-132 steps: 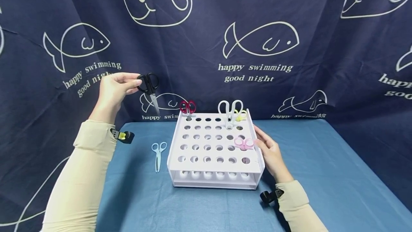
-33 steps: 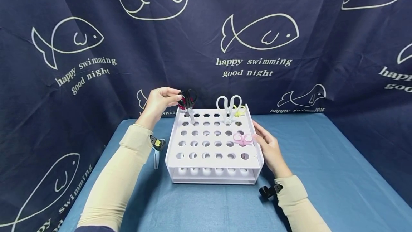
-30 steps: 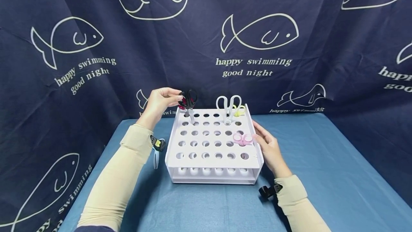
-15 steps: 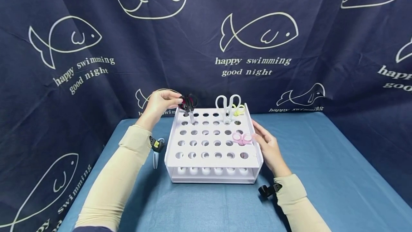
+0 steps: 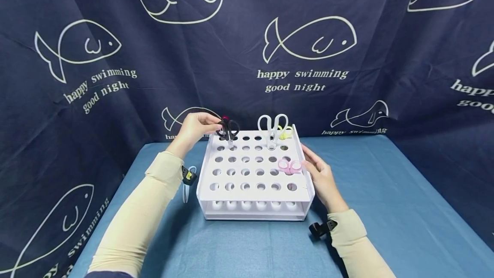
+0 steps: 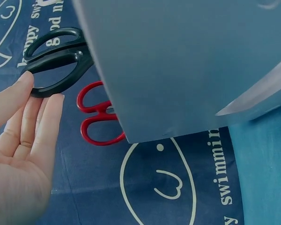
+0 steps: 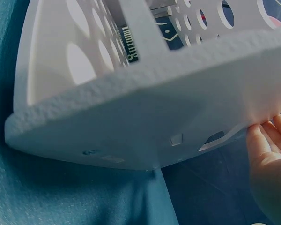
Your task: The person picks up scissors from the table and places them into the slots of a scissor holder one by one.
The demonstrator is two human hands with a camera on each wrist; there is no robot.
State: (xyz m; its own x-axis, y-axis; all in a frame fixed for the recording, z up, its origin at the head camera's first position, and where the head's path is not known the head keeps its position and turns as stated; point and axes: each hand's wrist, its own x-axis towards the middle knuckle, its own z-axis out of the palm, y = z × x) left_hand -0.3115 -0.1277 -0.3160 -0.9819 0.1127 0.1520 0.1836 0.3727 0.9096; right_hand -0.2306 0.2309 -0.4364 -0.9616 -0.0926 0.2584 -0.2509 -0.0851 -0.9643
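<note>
My left hand pinches one loop of the black scissors, thumb and fingertips on the ring in the left wrist view. The blades point down into a hole near the back left of the white rack. Close behind them, the red scissors stand at the back left corner, mostly covered in the head view. My right hand grips the rack's right side, thumb over the top edge and fingers along the outer face.
Grey-white scissors, yellow scissors and pink scissors stand in holes along the rack's right part. Light blue scissors lie left of the rack, partly behind my wrist camera. A dark blue curtain rises behind the table.
From the air at the left, my left hand has brought the black scissors right to the rack and lowered them into a back hole. The right hand has stayed at the rack's side.
</note>
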